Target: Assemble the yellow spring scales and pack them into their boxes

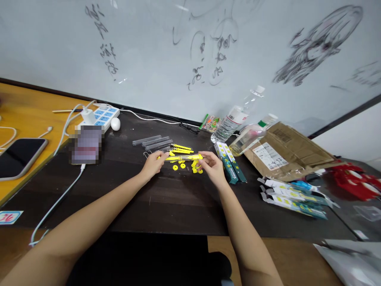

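Over the dark table I hold a slim yellow-and-clear tube [183,157] roughly level; its exact kind is not plain. My left hand [153,166] is closed on its left end, thumb and fingers pinching. My right hand [212,167] has its fingertips closed round the right end. Just below lie small yellow rings [175,167] and a cluster of yellow pieces [195,169]. Behind the tube are yellow rods [181,149] with dark tips. Several clear tubes [151,141] lie farther back, and bent metal wire [149,154] is partly covered by my left hand.
Right of my hands are upright-printed green-white boxes [229,163], bottles [233,119], a brown parcel [278,147] and opened flat boxes [294,198]. On the left are a power strip [105,115], a blurred-out phone [87,145], a white cable [59,204] and another phone [20,157].
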A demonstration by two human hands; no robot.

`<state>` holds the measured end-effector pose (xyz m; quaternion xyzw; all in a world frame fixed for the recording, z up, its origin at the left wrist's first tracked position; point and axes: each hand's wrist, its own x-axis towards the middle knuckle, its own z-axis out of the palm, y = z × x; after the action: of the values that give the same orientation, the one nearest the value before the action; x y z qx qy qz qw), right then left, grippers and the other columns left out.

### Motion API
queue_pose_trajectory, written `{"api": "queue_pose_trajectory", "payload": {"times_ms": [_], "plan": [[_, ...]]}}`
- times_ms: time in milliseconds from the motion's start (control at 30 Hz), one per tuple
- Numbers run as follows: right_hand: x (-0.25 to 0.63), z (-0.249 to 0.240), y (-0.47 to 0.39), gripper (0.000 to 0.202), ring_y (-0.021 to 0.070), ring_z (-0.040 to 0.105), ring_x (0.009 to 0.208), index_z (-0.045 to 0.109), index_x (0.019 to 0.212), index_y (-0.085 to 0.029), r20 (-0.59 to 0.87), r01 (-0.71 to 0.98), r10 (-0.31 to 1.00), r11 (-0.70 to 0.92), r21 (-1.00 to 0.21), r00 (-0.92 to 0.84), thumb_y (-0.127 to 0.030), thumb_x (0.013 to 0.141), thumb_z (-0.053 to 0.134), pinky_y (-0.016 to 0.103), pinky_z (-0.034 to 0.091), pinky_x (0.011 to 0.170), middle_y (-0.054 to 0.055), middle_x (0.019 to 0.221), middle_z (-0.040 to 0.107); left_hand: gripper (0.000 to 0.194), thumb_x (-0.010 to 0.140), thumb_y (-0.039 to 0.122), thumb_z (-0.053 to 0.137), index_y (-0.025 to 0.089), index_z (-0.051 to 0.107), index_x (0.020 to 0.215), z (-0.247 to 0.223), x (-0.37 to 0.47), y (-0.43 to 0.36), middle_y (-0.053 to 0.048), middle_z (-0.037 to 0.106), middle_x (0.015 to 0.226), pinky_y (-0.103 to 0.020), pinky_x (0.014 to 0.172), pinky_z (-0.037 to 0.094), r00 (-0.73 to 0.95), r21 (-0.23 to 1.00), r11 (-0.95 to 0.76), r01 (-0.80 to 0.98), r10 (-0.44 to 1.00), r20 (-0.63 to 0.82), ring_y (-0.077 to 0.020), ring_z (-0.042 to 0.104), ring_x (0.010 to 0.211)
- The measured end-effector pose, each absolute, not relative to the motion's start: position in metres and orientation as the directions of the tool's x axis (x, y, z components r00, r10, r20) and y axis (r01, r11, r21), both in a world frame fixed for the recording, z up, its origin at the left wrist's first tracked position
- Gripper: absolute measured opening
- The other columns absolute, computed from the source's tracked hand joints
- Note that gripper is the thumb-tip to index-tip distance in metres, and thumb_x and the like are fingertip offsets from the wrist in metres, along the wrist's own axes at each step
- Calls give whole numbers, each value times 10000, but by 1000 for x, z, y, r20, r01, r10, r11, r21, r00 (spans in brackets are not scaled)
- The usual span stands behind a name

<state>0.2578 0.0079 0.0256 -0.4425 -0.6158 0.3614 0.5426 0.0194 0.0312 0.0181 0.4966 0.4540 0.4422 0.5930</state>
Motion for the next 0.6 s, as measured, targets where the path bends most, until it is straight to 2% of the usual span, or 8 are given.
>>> {"api": "queue_pose_trajectory", "payload": {"times_ms": [100,333,600], "plan": [[257,25,9,325,90,570,522,620,997,-203,353,155,935,350,-924,-8,-403,753,696,236,509,467,-8,758,609,354,777,476,611,186,428,690,16,19,32,103,311,478,-127,319,155,180,992,100,-72,980,-85,-11,224,339],[257,24,11,305,89,560,499,618,971,-201,350,140,935,341,-930,48,-397,752,695,232,508,448,-21,714,599,312,789,480,606,192,493,835,20,19,32,107,332,510,-131,336,185,241,979,51,-196,971,-3,-13,228,354],[259,24,10,276,110,564,489,613,959,-211,369,153,928,359,-921,48,-390,763,687,252,509,473,-37,617,594,300,831,494,543,201,482,863,11,22,33,104,318,549,-137,336,175,258,983,-53,-176,961,99,-20,234,359]]}}
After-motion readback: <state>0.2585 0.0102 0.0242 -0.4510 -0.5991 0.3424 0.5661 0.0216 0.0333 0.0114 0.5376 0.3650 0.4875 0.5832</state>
